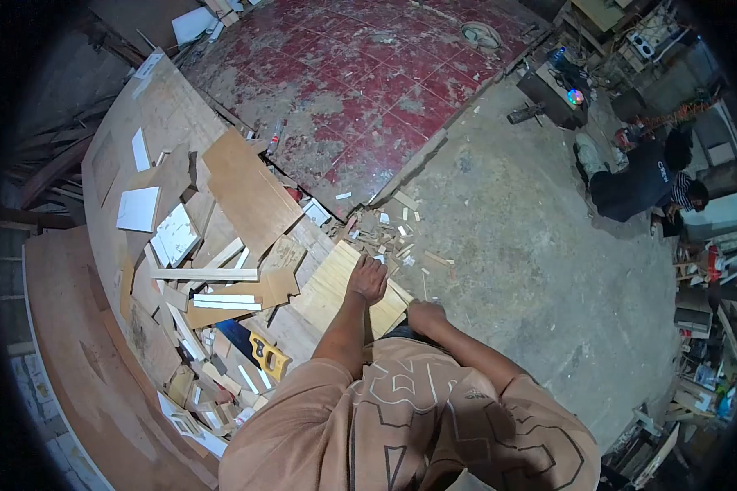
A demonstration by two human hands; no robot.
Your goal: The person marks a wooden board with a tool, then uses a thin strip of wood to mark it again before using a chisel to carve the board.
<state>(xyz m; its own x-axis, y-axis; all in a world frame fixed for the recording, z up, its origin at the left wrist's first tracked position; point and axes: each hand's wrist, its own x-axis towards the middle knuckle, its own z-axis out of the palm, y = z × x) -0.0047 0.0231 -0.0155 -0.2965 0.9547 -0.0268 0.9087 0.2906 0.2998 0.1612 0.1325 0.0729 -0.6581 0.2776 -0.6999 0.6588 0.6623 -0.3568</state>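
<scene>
Wooden board [329, 286], pale and straight-grained, lying flat on the cluttered bench [168, 94], right in front of the torso! Left hand [369, 279] resting on top, fingers bent, masking part of the right side; pressing or pinching, impossible to tell. Right hand [427, 317] tucked in by the near corner, knuckles rounded, palm out of sight; grip clasping something or not, no telling. Near end lost behind the left forearm and brown shirt [401, 393]. Leftward, a handsaw [269, 357], yellow-handled, blue blade partly buried among offcuts [205, 275]: slim strips, white-faced slabs, ragged sheets. Rough grey concrete floor [532, 270] opposite, corners swallowed by black.
</scene>
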